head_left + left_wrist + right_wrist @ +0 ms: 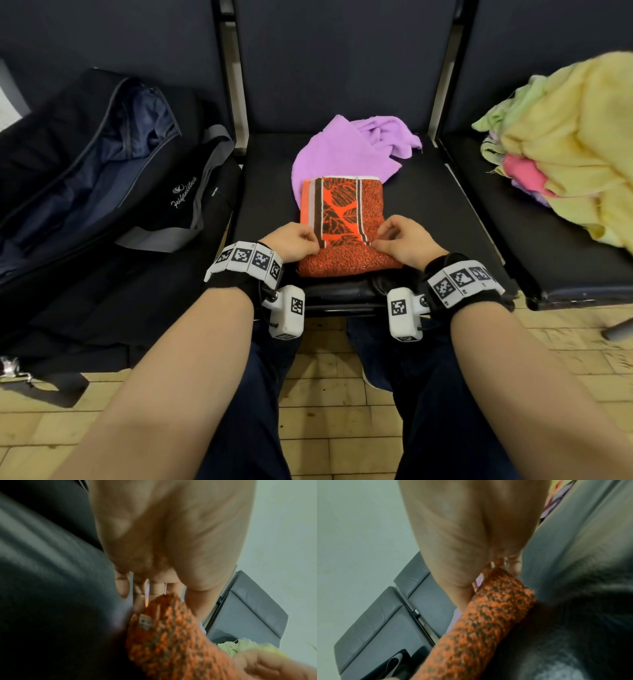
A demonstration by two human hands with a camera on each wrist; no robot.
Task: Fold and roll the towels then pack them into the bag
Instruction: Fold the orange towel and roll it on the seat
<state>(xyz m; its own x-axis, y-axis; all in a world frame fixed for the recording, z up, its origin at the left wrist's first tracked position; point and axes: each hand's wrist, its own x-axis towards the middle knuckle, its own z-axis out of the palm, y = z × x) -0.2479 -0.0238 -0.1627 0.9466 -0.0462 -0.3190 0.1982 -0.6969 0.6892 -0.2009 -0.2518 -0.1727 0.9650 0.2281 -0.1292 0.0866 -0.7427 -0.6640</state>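
At the frame's left lies an open black zippered duffel bag (pixel 102 178). At centre, the left hand (pixel 291 241) and right hand (pixel 404 241) pinch the rolled near edge of an orange, leaf-patterned terry towel (pixel 342 219), overlapping a crumpled lilac towel (pixel 352 147). At right sits a yellow towel heap (pixel 565 144).

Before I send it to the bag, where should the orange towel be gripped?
Grip the orange towel on its rolled near edge, from the person's side, left hand and right hand at either end. That roll is its thickest part; the far half lies flat and would probably unroll.
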